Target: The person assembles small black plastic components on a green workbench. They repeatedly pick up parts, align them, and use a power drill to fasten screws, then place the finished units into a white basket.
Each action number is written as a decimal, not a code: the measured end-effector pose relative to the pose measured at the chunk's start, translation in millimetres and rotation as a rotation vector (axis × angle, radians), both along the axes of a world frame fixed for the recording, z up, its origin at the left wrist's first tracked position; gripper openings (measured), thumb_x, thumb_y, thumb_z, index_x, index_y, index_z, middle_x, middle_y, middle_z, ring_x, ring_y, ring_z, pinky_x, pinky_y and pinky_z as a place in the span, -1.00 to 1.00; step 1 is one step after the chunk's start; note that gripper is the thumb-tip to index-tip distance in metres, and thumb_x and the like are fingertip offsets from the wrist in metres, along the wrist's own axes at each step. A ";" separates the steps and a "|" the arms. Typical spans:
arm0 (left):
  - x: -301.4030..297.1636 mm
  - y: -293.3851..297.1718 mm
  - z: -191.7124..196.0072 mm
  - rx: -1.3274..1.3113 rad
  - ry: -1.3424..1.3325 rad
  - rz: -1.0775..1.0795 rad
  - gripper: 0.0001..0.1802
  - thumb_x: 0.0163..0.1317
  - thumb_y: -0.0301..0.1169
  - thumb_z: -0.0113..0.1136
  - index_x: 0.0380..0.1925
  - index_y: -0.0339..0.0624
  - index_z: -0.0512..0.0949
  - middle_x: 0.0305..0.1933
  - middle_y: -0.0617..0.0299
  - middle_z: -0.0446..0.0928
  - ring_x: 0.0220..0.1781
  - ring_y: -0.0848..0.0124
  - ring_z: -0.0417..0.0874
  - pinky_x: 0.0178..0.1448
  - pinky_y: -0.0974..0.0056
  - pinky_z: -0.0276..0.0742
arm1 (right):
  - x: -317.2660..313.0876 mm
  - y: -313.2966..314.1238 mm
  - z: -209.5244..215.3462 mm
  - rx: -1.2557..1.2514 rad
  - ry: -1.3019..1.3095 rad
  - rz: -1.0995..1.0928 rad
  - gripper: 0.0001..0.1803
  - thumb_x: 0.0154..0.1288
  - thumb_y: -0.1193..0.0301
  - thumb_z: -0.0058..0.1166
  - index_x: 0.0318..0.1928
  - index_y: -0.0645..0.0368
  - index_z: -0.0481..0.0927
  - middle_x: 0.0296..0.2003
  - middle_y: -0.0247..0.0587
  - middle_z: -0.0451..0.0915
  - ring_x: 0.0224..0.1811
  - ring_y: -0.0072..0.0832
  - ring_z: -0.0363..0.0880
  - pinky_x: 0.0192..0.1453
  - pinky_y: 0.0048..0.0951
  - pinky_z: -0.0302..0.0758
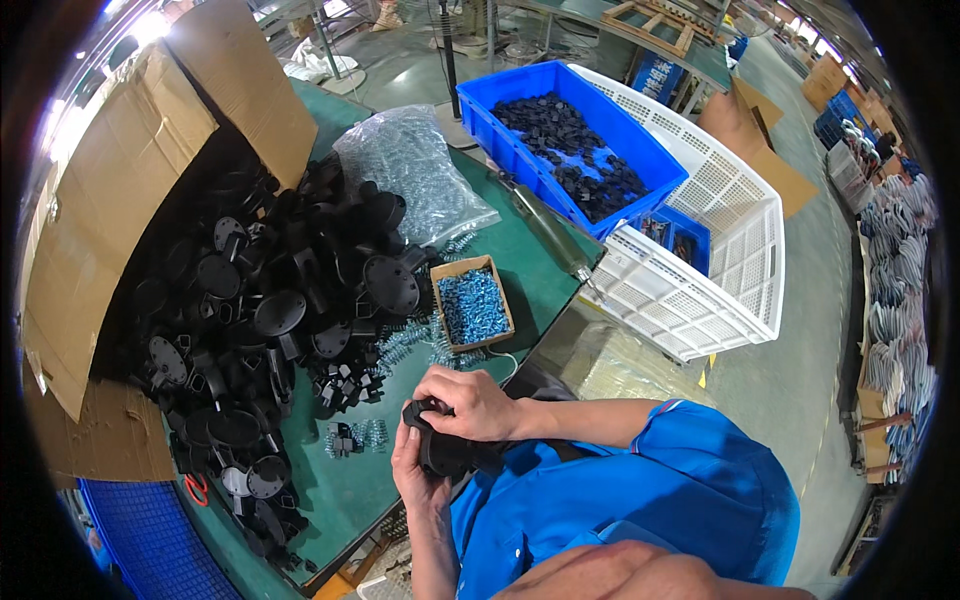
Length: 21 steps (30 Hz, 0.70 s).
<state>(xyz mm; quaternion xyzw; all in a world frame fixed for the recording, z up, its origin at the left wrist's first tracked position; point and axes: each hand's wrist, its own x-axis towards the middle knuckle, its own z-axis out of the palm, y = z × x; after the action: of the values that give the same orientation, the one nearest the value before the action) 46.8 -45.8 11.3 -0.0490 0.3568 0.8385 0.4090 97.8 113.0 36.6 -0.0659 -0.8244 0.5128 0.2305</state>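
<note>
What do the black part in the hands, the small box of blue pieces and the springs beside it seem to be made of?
Black part: probably plastic, dark and mostly matte; coated metal is possible.
Small box: likely cardboard, with plain brown, thin walls.
Springs: probably metal wire, thin coils with a pale sheen.

From afar I make out black part (447, 453): smooth, matt plastic look. Carton (130, 185): dull cardboard. Bag (408, 172): glossy clear plastic. Springs (402, 343): shiny metal wire. Blue bin (612, 128): smooth plastic. Shirt (660, 495): matt cloth.
</note>
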 end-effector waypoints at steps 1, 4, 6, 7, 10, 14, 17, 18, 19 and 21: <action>-1.3 -1.0 0.3 -0.026 0.019 -0.020 -0.39 0.42 -0.37 0.07 0.41 -0.32 0.20 0.27 -0.03 0.47 0.24 0.17 0.57 0.33 0.12 0.51 | 0.3 -0.1 2.0 0.025 -0.002 0.006 -0.78 0.18 0.37 0.20 -0.21 0.19 0.54 -0.27 -0.20 0.57 -0.29 -0.17 0.64 -0.28 -0.21 0.56; -5.6 -6.4 -3.6 0.032 -0.056 0.003 -0.50 0.40 -0.34 0.10 0.26 -0.37 0.35 0.12 -0.01 0.56 0.09 0.20 0.65 0.22 0.15 0.59 | -1.2 -0.4 3.9 0.018 0.021 -0.002 -0.77 0.12 0.41 0.25 -0.22 0.19 0.53 -0.30 -0.20 0.56 -0.36 -0.22 0.63 -0.33 -0.23 0.53; -3.7 -7.1 -10.5 0.064 -0.150 0.017 -0.58 0.41 -0.31 0.10 0.14 -0.37 0.41 0.05 0.02 0.57 0.01 0.24 0.67 0.14 0.17 0.63 | -1.0 -0.5 3.8 -0.051 -0.011 0.034 -0.76 0.10 0.42 0.26 -0.23 0.20 0.54 -0.31 -0.20 0.56 -0.40 -0.26 0.62 -0.35 -0.25 0.52; -2.5 -7.9 -15.4 0.081 -0.167 0.004 -0.58 0.42 -0.31 0.09 0.15 -0.37 0.41 0.05 0.02 0.57 0.01 0.24 0.67 0.13 0.17 0.64 | -2.5 1.7 1.2 -0.097 -0.013 0.058 -0.76 0.09 0.42 0.26 -0.24 0.21 0.54 -0.33 -0.19 0.55 -0.42 -0.28 0.61 -0.35 -0.27 0.51; 5.3 -6.4 -3.9 0.058 -0.141 -0.015 -0.57 0.44 -0.33 0.07 0.19 -0.38 0.41 0.07 0.06 0.58 0.00 0.28 0.67 0.11 0.23 0.63 | -3.5 5.0 -2.8 -0.136 -0.037 0.095 -0.76 0.09 0.44 0.26 -0.25 0.23 0.53 -0.35 -0.19 0.54 -0.46 -0.33 0.58 -0.37 -0.29 0.49; 7.8 -2.8 1.4 -0.280 0.444 0.123 -0.50 0.40 -0.42 0.12 0.29 -0.41 0.40 0.09 0.09 0.59 0.03 0.38 0.63 0.14 0.31 0.56 | -1.4 4.0 -2.4 -0.148 -0.008 0.106 -0.79 0.10 0.50 0.24 -0.25 0.27 0.52 -0.37 -0.20 0.52 -0.46 -0.37 0.56 -0.38 -0.34 0.48; -1.8 -5.6 12.1 -0.343 0.494 0.043 -0.47 0.38 -0.39 0.13 0.30 -0.41 0.38 0.08 0.09 0.58 0.02 0.37 0.63 0.15 0.30 0.55 | -2.3 4.3 -6.0 -0.239 0.077 0.132 -0.79 0.11 0.52 0.23 -0.24 0.28 0.53 -0.36 -0.19 0.51 -0.43 -0.41 0.55 -0.36 -0.38 0.47; -9.0 -7.0 20.5 -0.278 0.374 -0.046 -0.44 0.37 -0.34 0.14 0.30 -0.41 0.37 0.09 0.09 0.58 0.02 0.37 0.63 0.14 0.28 0.56 | -3.3 4.8 -7.3 -0.278 0.107 0.149 -0.79 0.11 0.53 0.23 -0.24 0.28 0.53 -0.36 -0.19 0.50 -0.41 -0.42 0.55 -0.35 -0.40 0.47; -16.0 -6.5 18.9 -0.176 0.240 -0.090 -0.41 0.37 -0.31 0.15 0.31 -0.42 0.36 0.09 0.08 0.58 0.03 0.36 0.63 0.15 0.27 0.55 | -4.3 5.8 -7.6 -0.283 0.091 0.147 -0.79 0.11 0.53 0.23 -0.23 0.28 0.53 -0.36 -0.18 0.51 -0.40 -0.42 0.54 -0.34 -0.40 0.47; -17.4 -9.5 23.7 -0.258 0.251 -0.115 -0.45 0.37 -0.25 0.13 0.26 -0.38 0.43 0.05 0.10 0.60 0.00 0.39 0.63 0.11 0.32 0.55 | -4.8 3.6 -9.1 -0.300 0.048 0.153 -0.78 0.11 0.52 0.24 -0.23 0.28 0.53 -0.35 -0.17 0.51 -0.38 -0.42 0.53 -0.33 -0.41 0.46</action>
<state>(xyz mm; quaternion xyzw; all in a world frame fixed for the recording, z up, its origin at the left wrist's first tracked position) 29.4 -55.4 35.0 0.0244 0.5117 0.7607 0.3988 93.0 116.6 27.5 -0.0245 -0.7356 0.6474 0.1981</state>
